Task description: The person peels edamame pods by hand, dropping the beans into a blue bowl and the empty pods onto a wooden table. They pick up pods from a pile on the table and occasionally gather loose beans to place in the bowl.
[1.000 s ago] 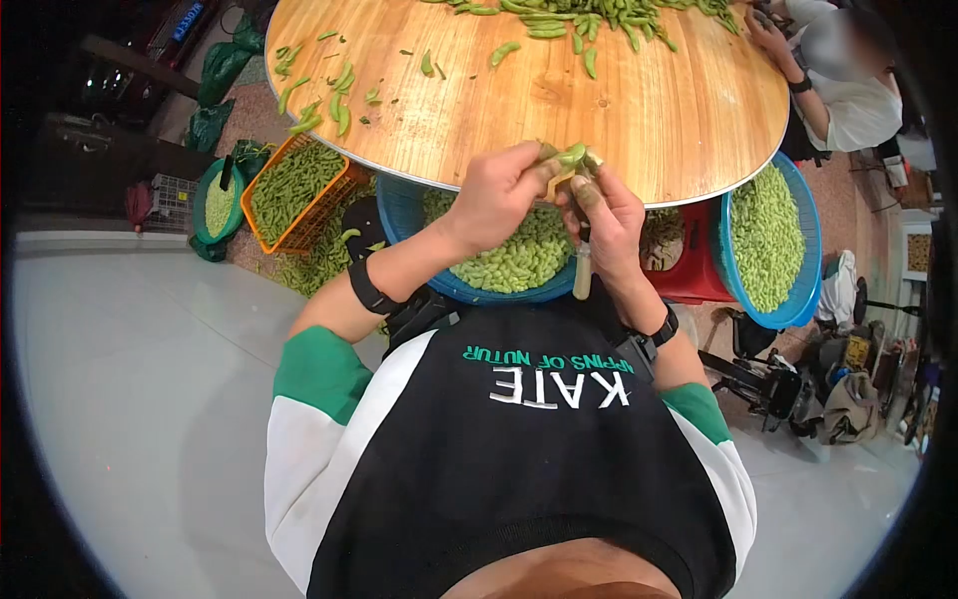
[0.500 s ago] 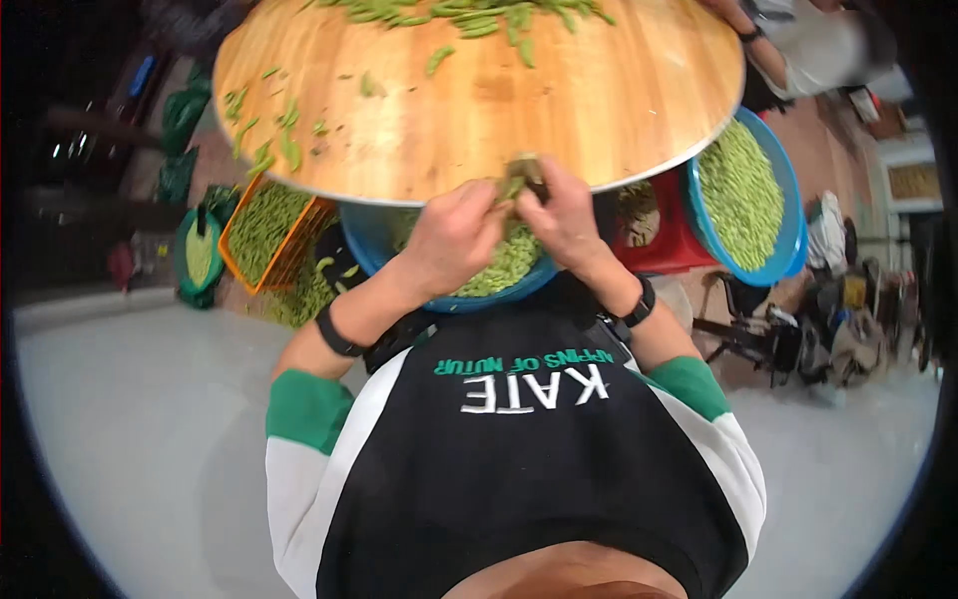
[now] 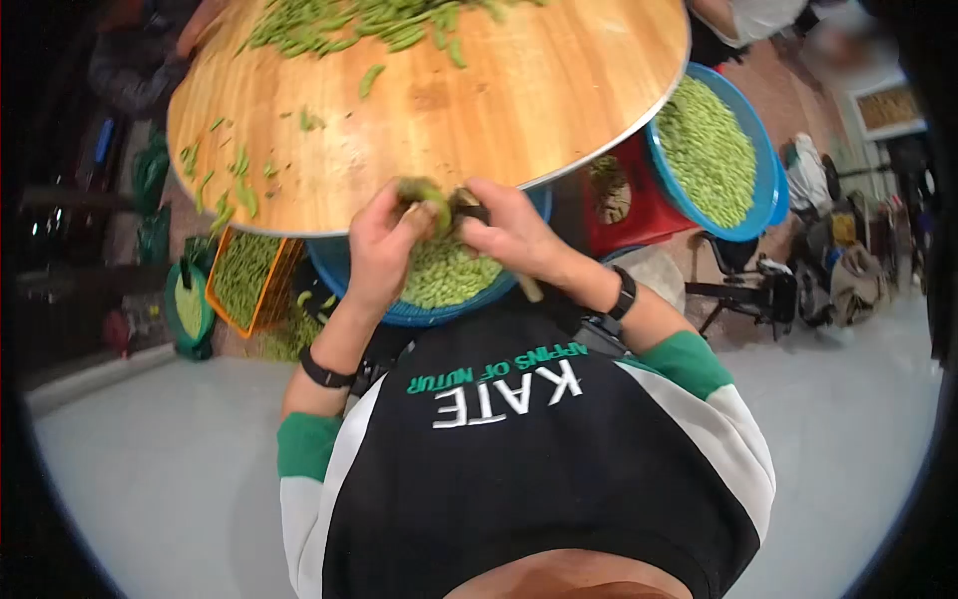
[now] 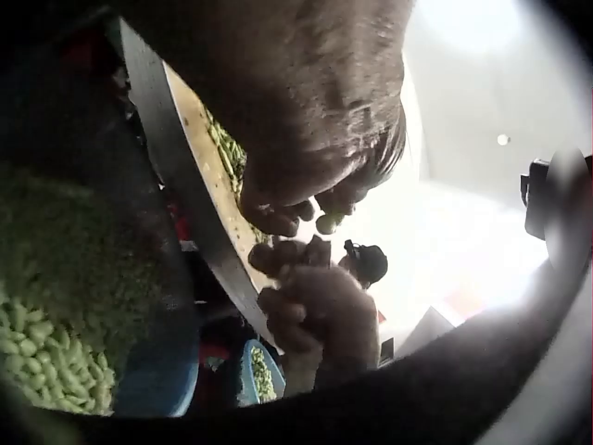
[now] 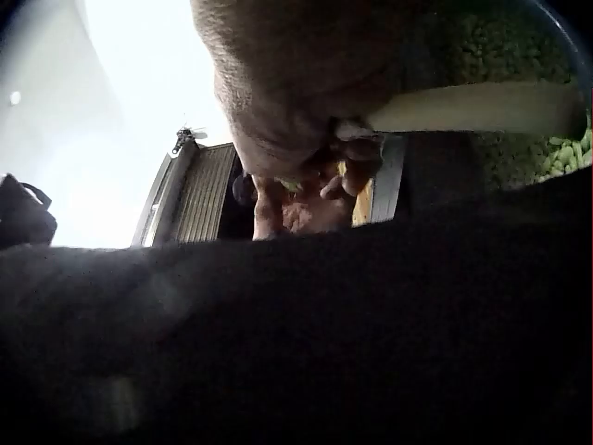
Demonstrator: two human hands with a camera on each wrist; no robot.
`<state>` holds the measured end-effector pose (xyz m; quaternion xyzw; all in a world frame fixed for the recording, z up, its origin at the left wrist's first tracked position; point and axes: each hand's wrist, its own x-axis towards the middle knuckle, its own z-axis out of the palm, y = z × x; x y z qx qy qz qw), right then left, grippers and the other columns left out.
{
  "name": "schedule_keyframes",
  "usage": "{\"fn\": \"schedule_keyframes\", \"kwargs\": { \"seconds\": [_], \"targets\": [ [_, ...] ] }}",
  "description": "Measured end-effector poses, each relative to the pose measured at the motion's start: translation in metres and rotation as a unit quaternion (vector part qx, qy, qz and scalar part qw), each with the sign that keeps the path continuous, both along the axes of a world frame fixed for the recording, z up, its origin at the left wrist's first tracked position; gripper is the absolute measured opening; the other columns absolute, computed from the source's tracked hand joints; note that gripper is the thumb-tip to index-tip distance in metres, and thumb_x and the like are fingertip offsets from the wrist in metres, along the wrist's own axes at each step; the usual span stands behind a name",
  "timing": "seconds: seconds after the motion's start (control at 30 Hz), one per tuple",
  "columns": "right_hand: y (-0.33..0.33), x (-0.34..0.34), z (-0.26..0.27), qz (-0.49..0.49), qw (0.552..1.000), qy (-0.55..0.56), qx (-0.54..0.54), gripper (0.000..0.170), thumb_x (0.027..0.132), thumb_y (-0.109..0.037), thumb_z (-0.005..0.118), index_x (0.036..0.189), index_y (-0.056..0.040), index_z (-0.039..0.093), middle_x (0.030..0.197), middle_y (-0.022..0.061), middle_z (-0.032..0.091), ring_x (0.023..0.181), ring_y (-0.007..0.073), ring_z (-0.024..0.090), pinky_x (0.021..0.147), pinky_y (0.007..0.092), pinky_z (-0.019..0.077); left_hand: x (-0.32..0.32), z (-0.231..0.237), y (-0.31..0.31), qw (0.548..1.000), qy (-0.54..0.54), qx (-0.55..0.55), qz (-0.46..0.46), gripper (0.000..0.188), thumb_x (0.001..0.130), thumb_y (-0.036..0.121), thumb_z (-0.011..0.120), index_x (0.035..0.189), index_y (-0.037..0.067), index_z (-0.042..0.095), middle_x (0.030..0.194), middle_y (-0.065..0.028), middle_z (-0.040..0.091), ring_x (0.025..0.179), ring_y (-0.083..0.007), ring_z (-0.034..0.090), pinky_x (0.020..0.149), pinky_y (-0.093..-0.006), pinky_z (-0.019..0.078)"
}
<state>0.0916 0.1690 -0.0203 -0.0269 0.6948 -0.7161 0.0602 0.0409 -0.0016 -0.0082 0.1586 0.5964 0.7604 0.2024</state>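
My left hand (image 3: 384,245) pinches a green bean pod (image 3: 435,202) between thumb and fingers, over the near edge of the round wooden table. A short way to its right, my right hand (image 3: 514,230) grips a tool whose pale, straight handle (image 3: 530,289) sticks out below the palm. That handle (image 5: 473,107) is large in the right wrist view; the tool's working end is hidden by the fingers. Under both hands stands a blue basin (image 3: 335,277) holding shelled light-green beans (image 3: 454,275). In the left wrist view the two hands face each other closely.
The round table (image 3: 329,140) carries a heap of pods (image 3: 339,25) at the back and scattered pods at left. An orange crate (image 3: 271,290) of pods stands left. At right are a red stool (image 3: 639,195) and another blue basin (image 3: 763,150) of beans. Other people sit around the table.
The head view has swung, so the table and basins sit further left. My hands, close together before, are now slightly apart, the left one turned upward with the pod.
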Motion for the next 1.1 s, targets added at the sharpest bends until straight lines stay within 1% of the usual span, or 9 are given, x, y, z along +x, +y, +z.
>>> {"fn": "schedule_keyframes", "kwargs": {
  "seconds": [0.03,0.1,0.13,0.2,0.3,0.4,0.6,0.83,1.1],
  "targets": [
    [0.001,0.002,-0.003,0.02,1.0,-0.002,-0.009,0.015,0.082,-0.007,0.051,0.094,0.0019,0.052,0.074,0.0047,0.055,0.06,0.011,0.056,0.053,0.0252,0.0459,-0.001,0.004,-0.001,1.0,-0.002,-0.009,0.02,0.013,0.09,0.001,0.054,0.103,-0.001,0.058,0.09,-0.0048,0.062,0.081,-0.0086,0.057,0.063,-0.0212,0.0464],
    [0.007,0.003,-0.011,0.027,0.99,0.083,0.112,0.023,0.083,-0.012,0.055,0.102,0.0024,0.056,0.08,0.0126,0.055,0.066,0.0169,0.061,0.061,0.0293,0.0502,-0.003,0.015,-0.004,0.998,-0.043,0.034,0.001,0.015,0.091,0.004,0.054,0.105,-0.002,0.056,0.087,-0.0058,0.062,0.073,-0.0092,0.055,0.057,-0.0204,0.0434],
    [0.005,0.004,-0.003,0.032,0.993,0.062,0.09,0.025,0.085,-0.011,0.054,0.105,0.0026,0.056,0.082,0.0126,0.055,0.068,0.0166,0.061,0.062,0.0289,0.05,-0.004,0.011,-0.008,0.998,-0.045,0.028,0.023,0.015,0.091,0.004,0.054,0.105,-0.002,0.056,0.087,-0.0058,0.062,0.073,-0.0092,0.055,0.057,-0.0204,0.0434],
    [0.003,0.008,0.02,0.033,0.998,0.01,0.046,0.026,0.09,-0.01,0.051,0.111,0.0033,0.054,0.089,0.0115,0.055,0.069,0.0154,0.059,0.063,0.0276,0.0501,-0.005,-0.002,-0.015,0.993,-0.103,0.033,-0.042,0.013,0.091,0.005,0.055,0.102,-0.001,0.057,0.084,-0.0055,0.061,0.067,-0.007,0.053,0.052,-0.0183,0.0408],
    [0.006,0.006,0.015,0.041,0.999,-0.03,0.014,0.032,0.095,-0.015,0.045,0.122,0.0013,0.052,0.081,0.0049,0.057,0.058,0.0093,0.054,0.051,0.0224,0.044,-0.002,-0.008,-0.015,0.991,-0.11,0.025,-0.071,0.012,0.091,0.006,0.056,0.1,-0.001,0.058,0.082,-0.0042,0.061,0.062,-0.005,0.052,0.048,-0.0161,0.0377],
    [0.004,0.007,0.006,0.068,0.99,-0.069,-0.105,0.032,0.098,-0.018,0.044,0.124,-0.0008,0.051,0.076,0.0016,0.057,0.054,0.0055,0.049,0.044,0.0191,0.037,0.0,-0.01,-0.012,0.992,-0.118,0.018,-0.051,0.008,0.089,0.008,0.06,0.093,0.001,0.061,0.076,-0.0013,0.06,0.058,-0.003,0.05,0.046,-0.0156,0.035],
    [0.003,0.007,0.004,0.084,0.973,-0.07,-0.201,0.035,0.099,-0.02,0.044,0.128,-0.0012,0.047,0.078,0.0017,0.056,0.051,0.0054,0.044,0.043,0.018,0.0336,-0.001,-0.018,-0.009,0.989,-0.141,0.027,-0.045,0.006,0.087,0.009,0.063,0.085,0.003,0.063,0.069,0.0013,0.059,0.056,-0.0018,0.048,0.046,-0.0159,0.0336],
    [0.001,0.006,0.008,0.091,0.964,-0.093,-0.234,0.037,0.098,-0.018,0.045,0.13,-0.0005,0.046,0.078,0.0026,0.055,0.052,0.0057,0.044,0.043,0.0182,0.0335,-0.004,-0.02,-0.008,0.991,-0.123,0.032,-0.029,0.007,0.086,0.01,0.065,0.083,0.005,0.063,0.069,0.003,0.058,0.056,-0.0012,0.047,0.047,-0.0157,0.0338],
    [-0.002,0.005,0.002,0.048,0.985,-0.045,-0.158,0.03,0.095,-0.013,0.049,0.122,0.0015,0.053,0.074,0.0026,0.058,0.049,0.0052,0.044,0.042,0.0182,0.0332,-0.005,-0.019,-0.013,0.992,-0.112,0.044,-0.037,0.009,0.087,0.013,0.065,0.082,0.006,0.062,0.069,0.0023,0.059,0.055,-0.0017,0.049,0.046,-0.0157,0.034]
  ]
}}
